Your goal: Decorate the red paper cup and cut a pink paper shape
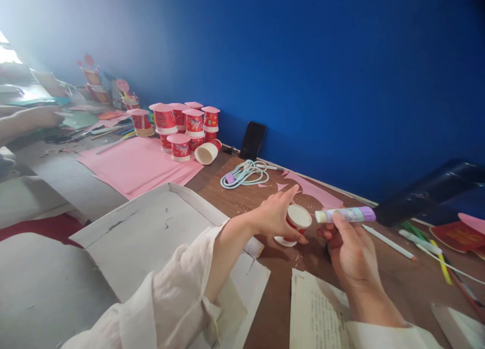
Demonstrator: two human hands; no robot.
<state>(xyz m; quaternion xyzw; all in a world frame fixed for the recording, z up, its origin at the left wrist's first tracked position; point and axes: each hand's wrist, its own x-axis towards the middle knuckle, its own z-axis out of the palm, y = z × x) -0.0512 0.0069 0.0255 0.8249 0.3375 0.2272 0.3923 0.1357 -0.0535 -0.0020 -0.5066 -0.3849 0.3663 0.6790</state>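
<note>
My left hand (278, 215) is closed around the side of a small red and white paper cup (299, 216) on the brown table, thumb and fingers on opposite sides. The cup's round white end faces up, and a white rim shows near the tabletop. To its right, my right hand (350, 245) grips a glue stick (352, 215) with a purple end, held sideways above the table. The pale tip of the glue stick points left toward the cup, apart from it. Some fingers of my right hand are hidden behind the palm.
Several red cups with pink paper tops (164, 117) stand stacked behind pink sheets (132, 167). Near the blue wall are a phone (253, 140), a coiled cable (248, 175) and pink scraps (308, 190). Written pages (316, 308) lie in front; another person's hand (38, 117) is far left.
</note>
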